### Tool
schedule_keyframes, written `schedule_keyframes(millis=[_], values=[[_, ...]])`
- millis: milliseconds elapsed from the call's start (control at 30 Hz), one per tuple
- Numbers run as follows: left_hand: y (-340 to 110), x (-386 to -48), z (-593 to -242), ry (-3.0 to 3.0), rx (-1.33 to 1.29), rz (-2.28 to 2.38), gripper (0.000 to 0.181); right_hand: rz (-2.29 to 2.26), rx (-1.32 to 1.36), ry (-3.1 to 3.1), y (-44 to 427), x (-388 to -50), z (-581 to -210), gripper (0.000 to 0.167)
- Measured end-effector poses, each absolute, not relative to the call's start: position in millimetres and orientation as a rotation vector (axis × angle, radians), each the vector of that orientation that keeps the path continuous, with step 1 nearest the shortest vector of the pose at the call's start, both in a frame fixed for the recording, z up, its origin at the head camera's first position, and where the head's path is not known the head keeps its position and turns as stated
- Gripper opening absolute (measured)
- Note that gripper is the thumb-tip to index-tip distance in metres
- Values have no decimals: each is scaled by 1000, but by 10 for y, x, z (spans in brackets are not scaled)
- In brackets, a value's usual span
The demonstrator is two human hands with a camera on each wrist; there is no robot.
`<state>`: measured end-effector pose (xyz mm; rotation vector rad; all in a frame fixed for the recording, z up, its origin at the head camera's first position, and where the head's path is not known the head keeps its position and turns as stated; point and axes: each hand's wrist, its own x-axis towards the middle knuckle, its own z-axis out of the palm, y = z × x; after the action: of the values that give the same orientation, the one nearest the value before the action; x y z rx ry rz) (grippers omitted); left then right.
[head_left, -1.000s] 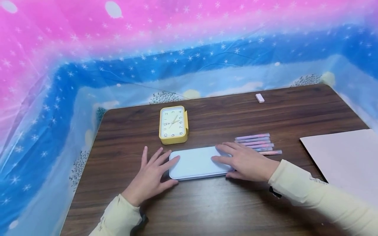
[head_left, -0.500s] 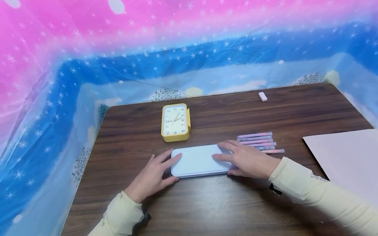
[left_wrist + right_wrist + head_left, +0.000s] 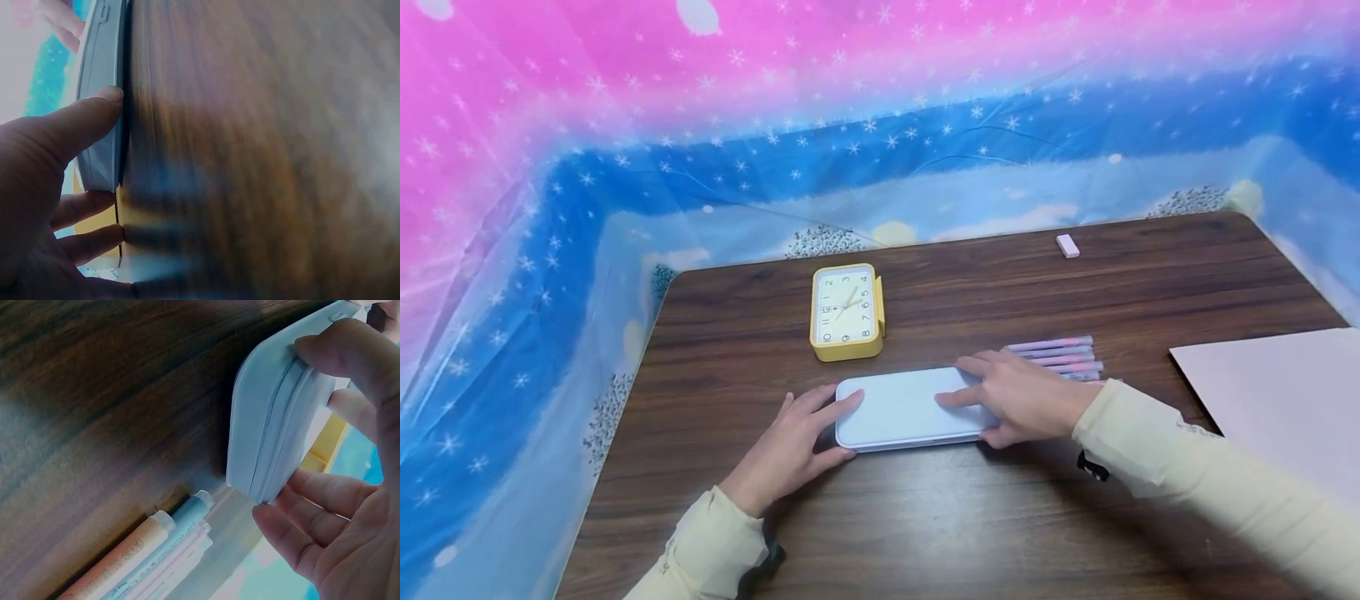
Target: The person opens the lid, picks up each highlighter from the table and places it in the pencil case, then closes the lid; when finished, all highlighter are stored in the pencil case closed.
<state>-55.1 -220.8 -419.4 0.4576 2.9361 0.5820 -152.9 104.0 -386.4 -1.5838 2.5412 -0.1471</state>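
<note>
A flat white pencil case with rounded corners lies on the table between both hands. A seam runs along its side in the right wrist view. My left hand holds its left end, the thumb on the front side and the index finger on top. Around the right end, my right hand grips with its thumb at the front side, index finger on the lid and other fingers at the far corner. Several highlighters lie in a row beyond the right hand, which partly hides them; their capped ends show in the right wrist view.
Behind the case a yellow alarm clock lies face up. A small pale pink eraser-like block is near the far edge. At right lies a large pale board on the brown wooden table. A patterned cloth surrounds the table.
The left hand's spread fingers have come in against the case end. My right hand has shifted slightly left along the case. The whole view moved a little; the case stays flat.
</note>
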Motion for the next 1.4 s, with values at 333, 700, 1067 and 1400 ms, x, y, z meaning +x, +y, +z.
schedule_keyframes(millis=[333,700,1067,1400], values=[[-2202,-552,-4224,2964,471,591,77,-199,-1473,2459,996,-1573,-3745,64],[-2180,-559,-4202,2891,341,731,91,-489,-1503,2379,1125,-1662,-3706,45],[-2177,-599,-4152,2833,160,881,128,-959,-1291,2473,1193,-1822,-3743,26],[-2189,-602,-4176,2835,257,902,127,-1087,-1048,2503,1123,-1951,-3751,19]])
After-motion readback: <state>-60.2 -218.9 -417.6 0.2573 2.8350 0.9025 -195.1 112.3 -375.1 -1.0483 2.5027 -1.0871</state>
